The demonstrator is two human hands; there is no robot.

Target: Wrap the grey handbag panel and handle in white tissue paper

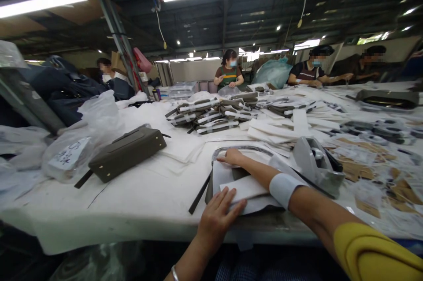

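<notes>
Before me a dark olive-grey handbag (209,190) lies on its side at the table's near edge, partly covered with white wrapping sheets. A folded white sheet (246,187) lies on it. My left hand (218,210) is open, fingers spread flat over the near left part of the sheet and bag. Reaching across the bag, my right hand (231,157) rests at its far left edge beside the plastic-wrapped handle (261,151). One finger points left; its other fingers are partly hidden. A dark strap (200,195) sticks out to the left.
Another olive handbag (128,155) lies left, near a plastic bag (71,153) with a handwritten label. Wrapped straps (211,115) are piled behind. Right are a grey-lined bag piece (317,162) and brown tags (370,166). Co-workers (229,73) sit across the table.
</notes>
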